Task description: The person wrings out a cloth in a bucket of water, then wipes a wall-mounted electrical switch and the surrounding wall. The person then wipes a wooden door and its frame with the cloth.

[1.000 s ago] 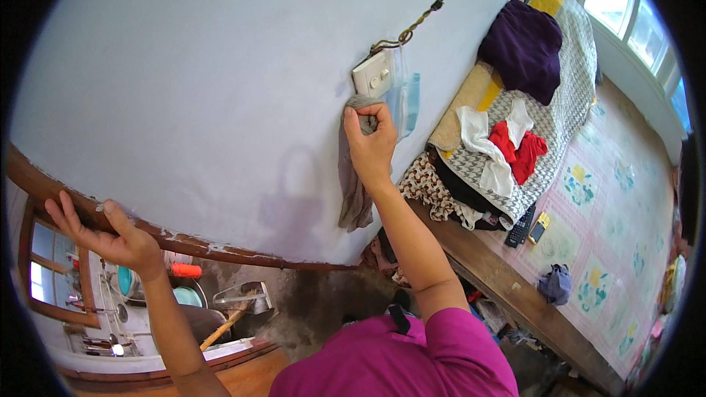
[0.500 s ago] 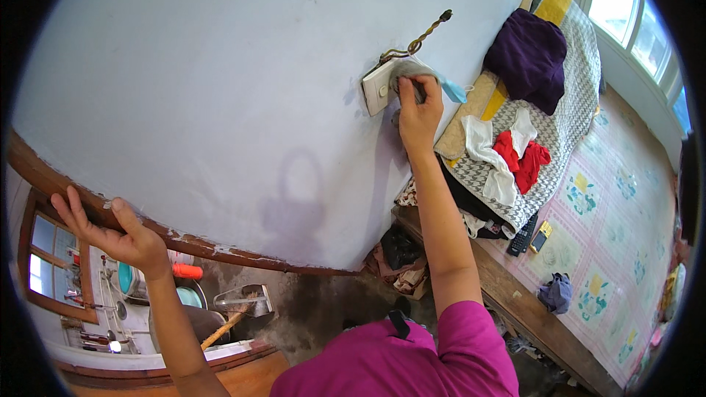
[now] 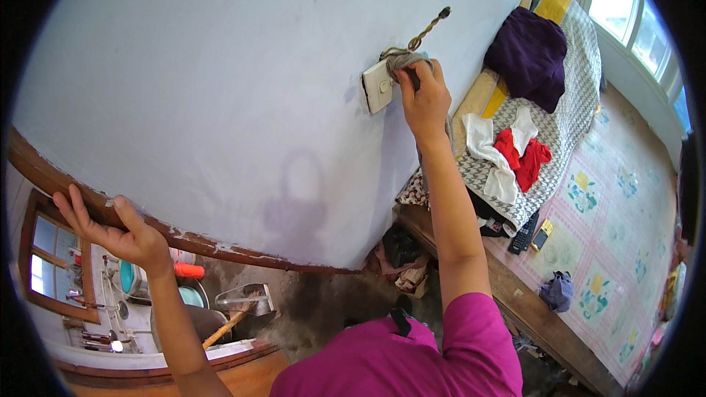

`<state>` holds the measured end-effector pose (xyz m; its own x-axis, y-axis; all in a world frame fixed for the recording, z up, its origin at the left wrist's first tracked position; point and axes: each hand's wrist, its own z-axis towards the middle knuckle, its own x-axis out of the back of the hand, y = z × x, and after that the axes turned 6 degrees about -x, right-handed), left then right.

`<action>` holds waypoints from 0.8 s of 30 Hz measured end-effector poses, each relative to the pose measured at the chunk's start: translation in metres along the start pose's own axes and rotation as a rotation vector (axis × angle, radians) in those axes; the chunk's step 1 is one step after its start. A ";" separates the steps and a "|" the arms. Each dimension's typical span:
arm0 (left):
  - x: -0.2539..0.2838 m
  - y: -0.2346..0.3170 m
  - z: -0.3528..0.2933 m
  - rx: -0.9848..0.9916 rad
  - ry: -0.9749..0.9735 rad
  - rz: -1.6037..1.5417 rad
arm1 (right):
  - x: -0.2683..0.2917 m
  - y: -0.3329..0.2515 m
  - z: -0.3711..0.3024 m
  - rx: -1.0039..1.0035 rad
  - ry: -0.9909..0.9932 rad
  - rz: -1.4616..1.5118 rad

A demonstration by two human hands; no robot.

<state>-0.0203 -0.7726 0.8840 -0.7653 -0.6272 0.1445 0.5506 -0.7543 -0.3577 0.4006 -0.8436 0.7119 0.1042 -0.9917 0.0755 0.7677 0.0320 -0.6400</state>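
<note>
A grey cloth (image 3: 407,65) is being pinched in the nearly closed right hand (image 3: 428,99) and held at the right edge of a white switch (image 3: 375,85). The left hand (image 3: 129,241), spread open and empty, is being rested against a brown wooden edge (image 3: 40,163) at left.

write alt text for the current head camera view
A bare right hand holds a crumpled grey cloth at the upper right of a white plastic switch plate on a pale blue wall. The open left hand is at a brown wooden edge; red and white clothes lie on a grey-and-white patterned blanket.
</note>
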 end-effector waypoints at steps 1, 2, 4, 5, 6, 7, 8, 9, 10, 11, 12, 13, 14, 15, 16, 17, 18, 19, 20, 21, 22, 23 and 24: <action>0.000 0.001 0.001 0.001 0.003 0.001 | -0.001 0.002 -0.004 -0.029 -0.018 -0.049; -0.001 0.000 0.000 0.019 0.006 -0.013 | 0.000 0.003 -0.006 -0.025 -0.009 -0.062; -0.003 -0.001 -0.003 0.054 0.013 -0.042 | 0.001 0.007 -0.006 -0.015 0.010 -0.090; -0.003 -0.001 -0.001 0.043 0.014 -0.024 | 0.003 0.013 -0.007 -0.029 0.006 -0.117; -0.003 -0.001 0.000 0.033 0.014 -0.003 | 0.006 0.021 -0.012 -0.043 -0.001 -0.142; -0.002 -0.001 0.002 0.023 0.013 0.019 | 0.007 0.028 -0.015 -0.058 -0.007 -0.167; -0.002 -0.001 0.001 0.021 0.009 0.021 | 0.008 0.024 -0.015 -0.048 0.033 -0.106; -0.001 -0.002 0.001 0.019 0.005 0.025 | 0.008 0.019 -0.016 -0.038 0.073 -0.045; -0.001 -0.002 0.000 0.017 0.000 0.028 | 0.007 0.014 -0.015 -0.028 0.113 0.017; -0.001 -0.002 0.000 0.019 0.008 0.014 | 0.007 0.008 -0.011 0.008 0.077 0.043; -0.001 -0.002 -0.001 0.020 0.013 -0.001 | 0.005 0.003 -0.005 0.040 0.041 0.070; -0.001 -0.002 -0.002 0.021 0.017 -0.014 | 0.003 0.001 -0.003 0.071 0.005 0.098; -0.001 -0.002 -0.002 0.018 0.022 -0.023 | 0.001 0.004 -0.001 0.061 -0.002 0.082; -0.001 -0.002 -0.002 0.016 0.026 -0.030 | 0.000 0.009 -0.001 0.052 -0.009 0.067; -0.001 -0.002 -0.001 0.013 0.030 -0.038 | -0.001 0.013 -0.002 0.042 -0.017 0.052; -0.002 -0.001 -0.001 0.010 0.028 -0.039 | -0.002 0.016 -0.005 0.029 0.000 0.054; -0.003 0.000 0.000 0.007 0.026 -0.040 | -0.003 0.019 -0.009 0.016 0.016 0.055; -0.003 0.001 -0.001 0.005 0.024 -0.043 | -0.004 0.023 -0.013 0.004 0.033 0.055; -0.003 0.001 0.001 0.006 0.019 -0.026 | -0.005 0.028 -0.019 -0.025 0.026 0.040; -0.002 0.001 0.002 0.007 0.020 -0.005 | -0.006 0.032 -0.026 -0.047 0.021 0.028; -0.002 0.001 0.003 0.009 0.023 0.015 | -0.006 0.036 -0.031 -0.069 0.017 0.016; -0.002 0.000 0.002 0.013 0.020 0.010 | -0.003 0.034 -0.036 -0.083 -0.009 0.018; -0.002 0.000 0.001 0.017 0.018 0.005 | -0.002 0.031 -0.041 -0.097 -0.034 0.019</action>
<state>-0.0183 -0.7716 0.8847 -0.7684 -0.6275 0.1258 0.5601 -0.7544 -0.3422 0.3978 -0.8455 0.6608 0.1411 -0.9861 0.0877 0.7007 0.0369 -0.7125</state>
